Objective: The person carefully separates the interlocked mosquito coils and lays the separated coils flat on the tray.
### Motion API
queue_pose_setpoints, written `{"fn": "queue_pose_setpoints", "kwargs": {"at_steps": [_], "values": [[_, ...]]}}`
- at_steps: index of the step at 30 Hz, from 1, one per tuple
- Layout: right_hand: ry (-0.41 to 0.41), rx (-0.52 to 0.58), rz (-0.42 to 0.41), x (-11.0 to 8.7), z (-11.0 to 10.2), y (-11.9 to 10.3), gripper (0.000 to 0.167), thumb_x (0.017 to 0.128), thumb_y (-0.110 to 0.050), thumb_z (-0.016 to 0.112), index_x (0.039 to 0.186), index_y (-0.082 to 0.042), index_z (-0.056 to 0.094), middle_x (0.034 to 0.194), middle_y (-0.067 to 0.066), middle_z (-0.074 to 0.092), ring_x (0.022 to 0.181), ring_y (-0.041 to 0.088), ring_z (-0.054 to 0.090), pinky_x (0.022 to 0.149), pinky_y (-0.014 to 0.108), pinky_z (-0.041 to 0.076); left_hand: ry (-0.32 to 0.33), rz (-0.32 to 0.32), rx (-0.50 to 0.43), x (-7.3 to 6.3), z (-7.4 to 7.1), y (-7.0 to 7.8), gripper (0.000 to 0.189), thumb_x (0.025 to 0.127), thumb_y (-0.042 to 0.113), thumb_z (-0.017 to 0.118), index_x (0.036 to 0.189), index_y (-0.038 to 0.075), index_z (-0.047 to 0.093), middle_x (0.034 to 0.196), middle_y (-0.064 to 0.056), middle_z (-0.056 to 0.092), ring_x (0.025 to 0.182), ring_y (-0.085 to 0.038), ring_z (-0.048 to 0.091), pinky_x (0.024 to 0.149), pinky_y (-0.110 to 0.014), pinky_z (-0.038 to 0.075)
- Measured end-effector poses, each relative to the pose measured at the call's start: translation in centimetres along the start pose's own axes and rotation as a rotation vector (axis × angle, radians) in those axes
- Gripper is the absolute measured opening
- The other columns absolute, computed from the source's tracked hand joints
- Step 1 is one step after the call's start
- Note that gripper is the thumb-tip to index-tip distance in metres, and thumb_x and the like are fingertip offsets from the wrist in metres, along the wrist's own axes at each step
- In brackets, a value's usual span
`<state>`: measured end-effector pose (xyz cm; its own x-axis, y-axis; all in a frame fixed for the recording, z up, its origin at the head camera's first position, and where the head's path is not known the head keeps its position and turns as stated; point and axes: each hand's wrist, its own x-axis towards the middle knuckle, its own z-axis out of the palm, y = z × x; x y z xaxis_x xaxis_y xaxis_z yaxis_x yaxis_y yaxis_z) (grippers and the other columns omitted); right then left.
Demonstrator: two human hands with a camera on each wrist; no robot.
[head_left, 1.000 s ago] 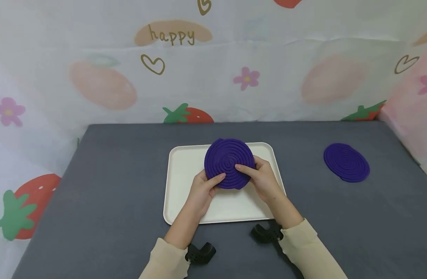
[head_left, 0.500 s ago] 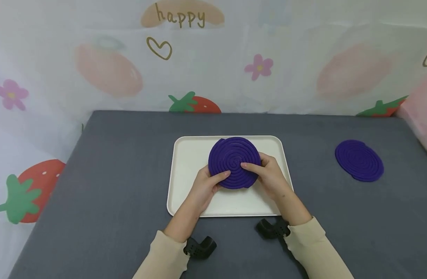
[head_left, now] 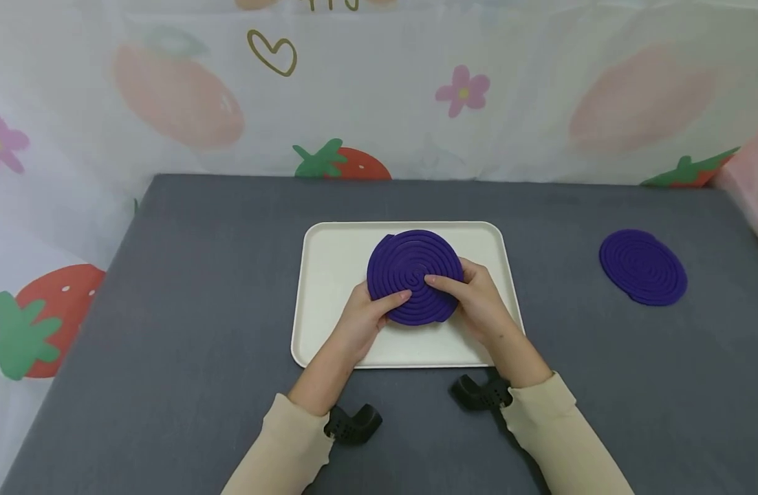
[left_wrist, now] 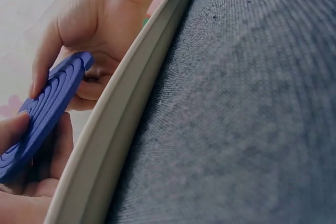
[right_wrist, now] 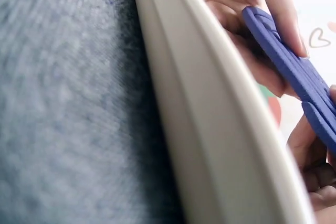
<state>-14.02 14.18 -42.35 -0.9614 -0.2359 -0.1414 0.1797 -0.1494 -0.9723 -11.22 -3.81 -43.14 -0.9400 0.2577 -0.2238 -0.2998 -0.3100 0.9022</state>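
Both hands hold a purple disc wound in a flat spiral [head_left: 414,254], like a coiled coaster, above a cream tray [head_left: 329,295]. My left hand [head_left: 360,317] grips its lower left rim, thumb on the upper face and fingers behind. On the lower right, my right hand [head_left: 483,302] pinches it likewise, its thumb tip near the spiral's centre. The wrist views show the disc edge-on and tilted, with the loose outer end of the coil [right_wrist: 315,116] along its rim. Most fingers are hidden behind the disc in the head view.
A second purple spiral disc [head_left: 643,267] lies flat on the grey cloth-covered table [head_left: 218,289], off to the right. Black wrist devices [head_left: 354,424] sit at the sleeve cuffs, close to the tray's near edge. A patterned white cloth [head_left: 379,82] hangs behind the table.
The head view has tilted downward, so the table and tray appear higher in it. Both hands keep the same grip on the disc, which stays over the tray.
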Motion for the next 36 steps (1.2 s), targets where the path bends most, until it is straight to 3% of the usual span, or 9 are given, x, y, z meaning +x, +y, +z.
{"fn": "queue_pose_setpoints", "kwargs": {"at_steps": [19,36], "values": [[0.018,-0.030,0.014,-0.01,0.28,0.01,0.029,0.082,0.002,0.065,0.110,0.009,0.059,0.093,-0.001,0.067,0.089,0.013,0.062,0.079,0.026,0.053,0.065,0.040,0.058,0.15,0.23,-0.15,0.045,0.090,0.001,0.058,0.133,-0.006,0.044,0.125,-0.021,0.055,0.105,-0.018,0.059,0.091,-0.030,0.050],[0.028,-0.020,0.026,0.15,0.38,0.07,0.022,0.082,0.001,0.065,0.103,0.004,0.062,0.089,-0.001,0.067,0.084,0.012,0.062,0.076,0.024,0.053,0.050,0.034,0.065,0.25,0.14,-0.04,0.046,0.092,0.002,0.057,0.134,-0.006,0.042,0.128,-0.022,0.053,0.110,-0.021,0.057,0.093,-0.031,0.048]]}}
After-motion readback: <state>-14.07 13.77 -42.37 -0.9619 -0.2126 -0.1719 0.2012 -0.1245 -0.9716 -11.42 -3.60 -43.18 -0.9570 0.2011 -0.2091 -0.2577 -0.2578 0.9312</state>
